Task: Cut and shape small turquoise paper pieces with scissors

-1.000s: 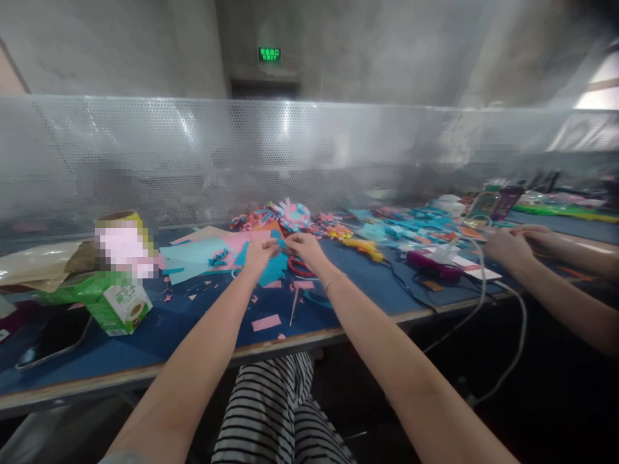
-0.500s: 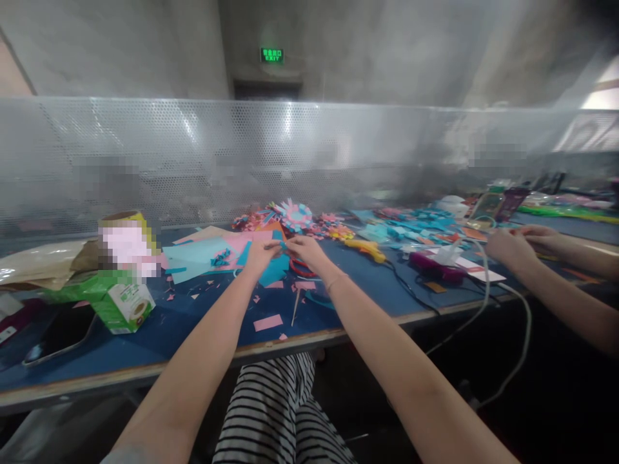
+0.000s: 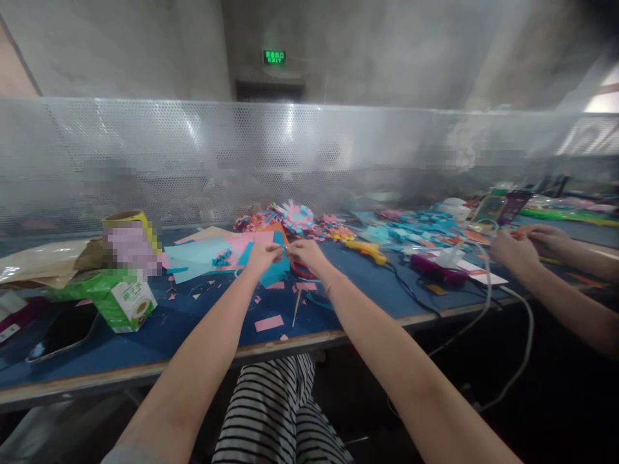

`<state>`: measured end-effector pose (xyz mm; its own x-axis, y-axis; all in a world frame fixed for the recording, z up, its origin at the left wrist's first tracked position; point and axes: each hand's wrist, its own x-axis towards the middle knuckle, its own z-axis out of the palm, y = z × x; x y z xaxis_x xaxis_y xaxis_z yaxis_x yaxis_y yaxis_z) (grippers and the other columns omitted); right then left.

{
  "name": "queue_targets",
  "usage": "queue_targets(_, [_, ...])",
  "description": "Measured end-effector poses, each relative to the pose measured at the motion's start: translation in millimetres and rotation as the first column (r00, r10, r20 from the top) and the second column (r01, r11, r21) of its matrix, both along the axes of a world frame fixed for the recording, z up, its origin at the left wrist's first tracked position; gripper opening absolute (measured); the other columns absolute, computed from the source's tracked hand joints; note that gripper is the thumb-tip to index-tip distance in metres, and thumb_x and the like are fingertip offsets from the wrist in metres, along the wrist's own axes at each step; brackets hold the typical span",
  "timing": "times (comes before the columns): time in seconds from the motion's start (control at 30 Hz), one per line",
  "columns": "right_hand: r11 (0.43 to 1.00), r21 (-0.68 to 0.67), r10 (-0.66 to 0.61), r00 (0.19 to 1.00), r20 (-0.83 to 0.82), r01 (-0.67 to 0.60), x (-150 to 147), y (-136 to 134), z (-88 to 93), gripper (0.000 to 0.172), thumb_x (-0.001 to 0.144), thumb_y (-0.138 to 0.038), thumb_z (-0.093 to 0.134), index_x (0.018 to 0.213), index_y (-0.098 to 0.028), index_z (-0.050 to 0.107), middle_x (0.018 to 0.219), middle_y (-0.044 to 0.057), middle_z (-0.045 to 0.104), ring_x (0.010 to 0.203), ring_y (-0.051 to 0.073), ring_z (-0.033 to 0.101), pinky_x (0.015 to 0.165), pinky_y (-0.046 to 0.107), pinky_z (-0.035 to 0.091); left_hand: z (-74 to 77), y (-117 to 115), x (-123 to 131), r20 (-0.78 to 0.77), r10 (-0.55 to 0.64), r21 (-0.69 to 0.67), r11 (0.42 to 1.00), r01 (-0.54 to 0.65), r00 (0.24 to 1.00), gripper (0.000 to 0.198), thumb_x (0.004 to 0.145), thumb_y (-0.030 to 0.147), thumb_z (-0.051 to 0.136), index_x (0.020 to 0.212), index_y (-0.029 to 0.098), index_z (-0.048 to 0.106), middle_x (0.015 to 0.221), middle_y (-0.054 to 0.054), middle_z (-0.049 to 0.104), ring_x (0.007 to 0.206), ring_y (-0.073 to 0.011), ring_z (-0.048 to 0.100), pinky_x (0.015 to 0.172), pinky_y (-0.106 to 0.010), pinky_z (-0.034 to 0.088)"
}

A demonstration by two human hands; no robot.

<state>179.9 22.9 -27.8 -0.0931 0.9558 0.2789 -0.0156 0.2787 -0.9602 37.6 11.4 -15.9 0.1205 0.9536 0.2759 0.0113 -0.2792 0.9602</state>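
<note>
LH + RH | prob. pinch blue ppr | shows less vs prev

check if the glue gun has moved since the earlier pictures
No. The glue gun keeps its place against the exit sign; both slide slightly right in the picture, so the view itself seems to have shifted.

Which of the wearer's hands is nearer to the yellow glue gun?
Right. The right hand is just left of the yellow glue gun, not touching it; the left hand is farther off, on the right hand's other side.
</note>
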Motion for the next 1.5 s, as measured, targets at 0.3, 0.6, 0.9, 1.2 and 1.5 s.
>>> queue_targets(0.3, [0.96,0.276,-0.13,0.945,0.299,0.045,-3,-14,10.8,0.015,0.066,-0.03,0.053,0.061,-0.016,0.053,0.052,-0.001,0.054,0.049,0.009,0.049,0.051,0.022,0.039,0.8,-1,-3,0.101,-0.058,-0.111,0.991,0.07,0.993,0.019,0.049,0.025,0.073,0.058,0.013,0.06,0.049,0.002,0.054,0.048,-0.0082,0.051,0.056,-0.024,0.044])
queue_targets(0.6, [0.953,0.301,-0.154,0.918,0.366,0.04,3,-9,5.9,0.017,0.066,-0.031,0.051,0.058,-0.017,0.05,0.052,-0.001,0.051,0.049,0.01,0.046,0.05,0.023,0.037,25.6,-21,-4,-0.444,0.424,0.389,0.885,-0.256,0.789,0.026,0.069,0.029,0.056,0.091,0.018,0.062,0.097,-0.009,0.063,0.097,-0.0222,0.055,0.088,-0.035,0.04])
queue_targets(0.9, [0.961,0.268,-0.169,0.922,0.349,0.075,1,-6,-1.4,0.024,0.065,-0.04,0.05,0.059,-0.017,0.05,0.052,-0.001,0.049,0.047,0.01,0.044,0.049,0.023,0.035,122.9,-21,-70,-0.693,0.705,0.552,0.654,-0.517,0.153,0.071,0.071,0.042,0.053,0.133,0.021,0.025,0.143,-0.016,0.013,0.13,-0.034,0.012,0.098,-0.053,0.021])
queue_targets(1.2, [0.955,0.28,-0.208,0.889,0.408,0.095,-3,-14,6.2,0.025,0.066,-0.042,0.051,0.061,-0.017,0.052,0.052,0.0,0.052,0.049,0.011,0.046,0.05,0.024,0.035,167.3,-47,-218,-0.681,0.695,0.731,0.627,-0.269,-0.23,0.062,0.08,0.051,0.038,0.127,0.012,0.032,0.137,-0.016,0.027,0.126,-0.0287,0.016,0.098,-0.054,0.01])
queue_targets(1.5, [0.954,0.275,-0.205,0.929,0.309,0.119,0,-10,5.5,0.026,0.065,-0.042,0.053,0.062,-0.016,0.053,0.056,0.001,0.055,0.047,0.011,0.046,0.048,0.025,0.037,125.6,-51,-279,-0.808,0.462,0.578,0.739,-0.345,-0.365,0.051,0.077,0.052,0.044,0.118,0.021,0.043,0.127,-0.007,0.047,0.114,-0.0222,0.036,0.096,-0.037,0.02])
